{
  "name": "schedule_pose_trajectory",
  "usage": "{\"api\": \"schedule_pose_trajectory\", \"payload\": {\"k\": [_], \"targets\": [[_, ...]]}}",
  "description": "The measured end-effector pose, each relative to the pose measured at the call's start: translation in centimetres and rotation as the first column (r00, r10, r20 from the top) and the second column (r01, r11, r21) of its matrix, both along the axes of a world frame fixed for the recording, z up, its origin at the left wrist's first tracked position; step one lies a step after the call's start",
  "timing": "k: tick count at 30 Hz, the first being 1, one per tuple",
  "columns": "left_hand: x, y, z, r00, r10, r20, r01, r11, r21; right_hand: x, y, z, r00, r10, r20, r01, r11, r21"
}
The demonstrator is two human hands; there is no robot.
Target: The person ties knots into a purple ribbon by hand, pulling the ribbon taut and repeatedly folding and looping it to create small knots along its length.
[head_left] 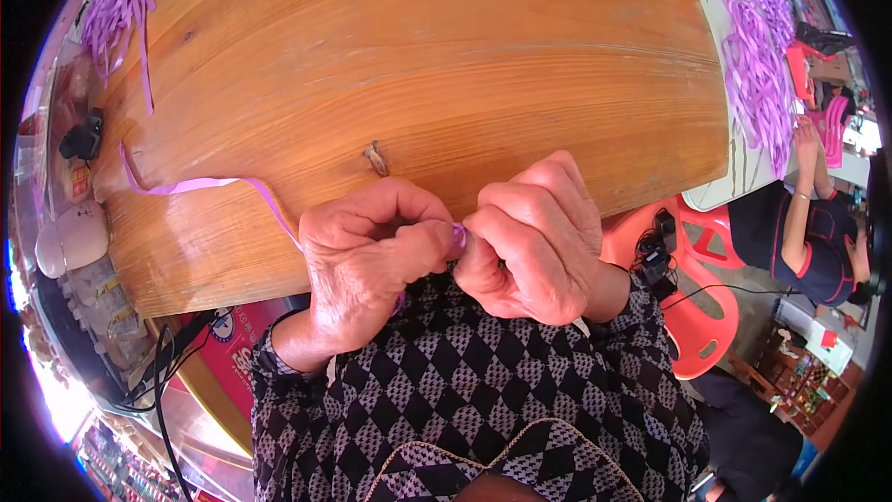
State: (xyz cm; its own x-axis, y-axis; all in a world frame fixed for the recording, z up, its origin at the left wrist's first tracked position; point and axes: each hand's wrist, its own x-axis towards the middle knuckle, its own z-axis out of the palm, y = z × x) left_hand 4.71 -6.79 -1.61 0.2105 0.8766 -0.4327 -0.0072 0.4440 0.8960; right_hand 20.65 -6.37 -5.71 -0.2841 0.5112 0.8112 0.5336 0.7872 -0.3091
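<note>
Both my hands meet at the near edge of the wooden table (418, 56). A purple ribbon (190, 185) trails from the left part of the tabletop to my left hand (372, 260). Its bunched bit shows between my fingertips, looped or knotted; I cannot tell which. My left thumb and forefinger pinch it from one side. From the other side, my right hand (539, 246) is closed, with fingers curled and thumb and forefinger pressed on the same bit. What lies inside the curled fingers is hidden.
Purple ribbon bundles lie at the far left (121, 9) and on a pale table (711, 193) at right. An orange chair (701, 339) stands at my right, with black devices on it. Another person (822, 242) sits at the pale table, handling ribbon. Cables (163, 409) hang at lower left.
</note>
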Motion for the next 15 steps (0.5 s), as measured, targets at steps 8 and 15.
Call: {"api": "schedule_pose_trajectory", "payload": {"k": [8, 15], "targets": [[0.04, -0.23, -0.82, 0.908, 0.156, 0.389, -0.082, 0.976, -0.2, -0.12, -0.88, 0.03, 0.998, -0.043, -0.044, 0.041, 0.997, -0.059], [-0.62, -0.42, -0.59, 0.961, 0.089, 0.26, -0.073, 0.995, -0.071, 0.39, -0.77, -0.27, 0.997, -0.079, -0.017, 0.077, 0.995, -0.061]]}}
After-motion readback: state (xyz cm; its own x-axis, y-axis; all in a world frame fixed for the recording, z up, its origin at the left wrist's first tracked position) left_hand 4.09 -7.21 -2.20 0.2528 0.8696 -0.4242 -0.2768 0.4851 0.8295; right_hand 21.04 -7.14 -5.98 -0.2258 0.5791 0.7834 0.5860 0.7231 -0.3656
